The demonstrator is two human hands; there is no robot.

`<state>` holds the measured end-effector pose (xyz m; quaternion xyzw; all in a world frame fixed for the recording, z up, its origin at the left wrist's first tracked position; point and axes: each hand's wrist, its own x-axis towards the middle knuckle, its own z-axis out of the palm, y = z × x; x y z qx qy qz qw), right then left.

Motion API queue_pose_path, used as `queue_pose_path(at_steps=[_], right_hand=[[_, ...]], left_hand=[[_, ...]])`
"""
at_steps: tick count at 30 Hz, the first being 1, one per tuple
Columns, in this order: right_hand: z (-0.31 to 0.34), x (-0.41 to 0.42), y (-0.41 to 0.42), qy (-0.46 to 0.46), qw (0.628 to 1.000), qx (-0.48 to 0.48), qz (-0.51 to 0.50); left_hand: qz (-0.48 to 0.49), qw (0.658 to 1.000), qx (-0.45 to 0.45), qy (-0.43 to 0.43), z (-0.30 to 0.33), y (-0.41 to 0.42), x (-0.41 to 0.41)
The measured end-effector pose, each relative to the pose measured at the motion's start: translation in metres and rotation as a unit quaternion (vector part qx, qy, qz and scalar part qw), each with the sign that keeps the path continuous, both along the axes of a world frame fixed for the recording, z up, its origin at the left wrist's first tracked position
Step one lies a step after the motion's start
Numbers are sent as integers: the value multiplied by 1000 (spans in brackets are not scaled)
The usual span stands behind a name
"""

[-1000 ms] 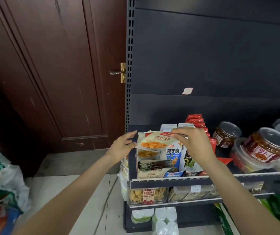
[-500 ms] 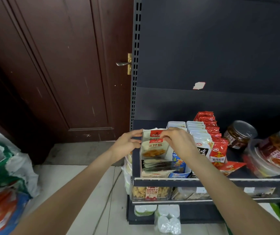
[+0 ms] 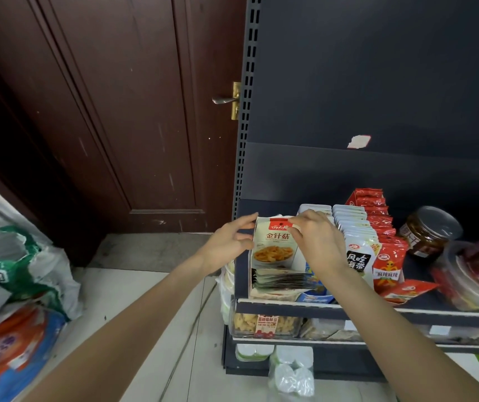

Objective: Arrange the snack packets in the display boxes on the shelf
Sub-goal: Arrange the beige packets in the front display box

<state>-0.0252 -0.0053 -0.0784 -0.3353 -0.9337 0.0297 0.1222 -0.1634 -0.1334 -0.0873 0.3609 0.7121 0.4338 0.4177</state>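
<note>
Both hands are at the leftmost box on the shelf (image 3: 348, 310). The right hand (image 3: 320, 242) pinches the top edge of a beige mushroom packet (image 3: 273, 250) standing upright; the left hand (image 3: 229, 245) has its fingers spread at the packet's left edge, seemingly touching it. Under the fingers lie flat packets (image 3: 281, 281). Just right of the right hand stand white packets (image 3: 358, 248), then red ones (image 3: 384, 250).

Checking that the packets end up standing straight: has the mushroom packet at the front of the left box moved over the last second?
Yes. The mushroom packet has tipped up from leaning back to nearly upright in the left box, against the unmoved shelf rail.
</note>
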Motion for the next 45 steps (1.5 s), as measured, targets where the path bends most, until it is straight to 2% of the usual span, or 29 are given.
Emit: queue_pose_path(at_steps=[4, 7, 10, 16, 25, 32, 39, 45], right_hand=[[4, 23, -2, 109, 984, -140, -23], [6, 41, -8, 136, 972, -191, -24], [7, 55, -18, 113, 969, -220, -1], [4, 61, -39, -22, 955, -286, 71], [6, 61, -47, -48, 971, -225, 58], [1, 72, -50, -89, 968, -208, 107], [-1, 64, -55, -16, 993, -104, 53], [6, 68, -52, -23, 984, -164, 67]], left_hand=[[-4, 1000, 6, -2, 0, -6, 8], [-11, 1000, 10, 12, -2, -12, 14], [-18, 1000, 11, 7, -3, -20, 19], [-23, 1000, 8, -4, -1, -32, 27], [-6, 999, 10, -34, -2, -41, 36], [-19, 1000, -1, -20, -2, -36, 40], [-12, 1000, -9, -7, -4, -32, 39], [-5, 1000, -26, 4, -5, -27, 36]])
